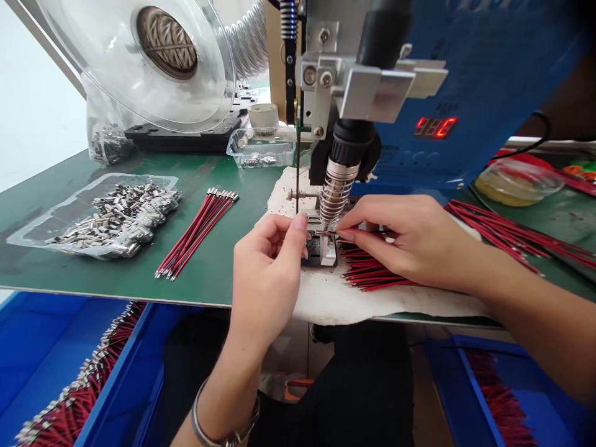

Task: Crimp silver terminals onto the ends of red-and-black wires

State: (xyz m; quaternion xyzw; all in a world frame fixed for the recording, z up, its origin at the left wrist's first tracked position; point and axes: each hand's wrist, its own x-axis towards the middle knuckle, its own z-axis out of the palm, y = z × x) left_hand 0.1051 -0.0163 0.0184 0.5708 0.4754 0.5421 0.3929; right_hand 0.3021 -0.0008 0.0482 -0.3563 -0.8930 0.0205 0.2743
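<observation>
My left hand is closed in a pinch at the left side of a small metal fixture. What its fingertips hold is hidden behind the thumb. From the right, my right hand pinches a thin wire, its fingertips at the fixture just under a spring-wrapped soldering iron. Below that hand lies a bundle of red and black wires with their ends toward the fixture. A thin vertical solder feed tube comes down beside the iron, close to my left thumb.
A clear tray of metal connectors and a bundle of wires with connectors lie left on the green table. The blue machine stands behind. Blue bins flank my legs. More wires lie right.
</observation>
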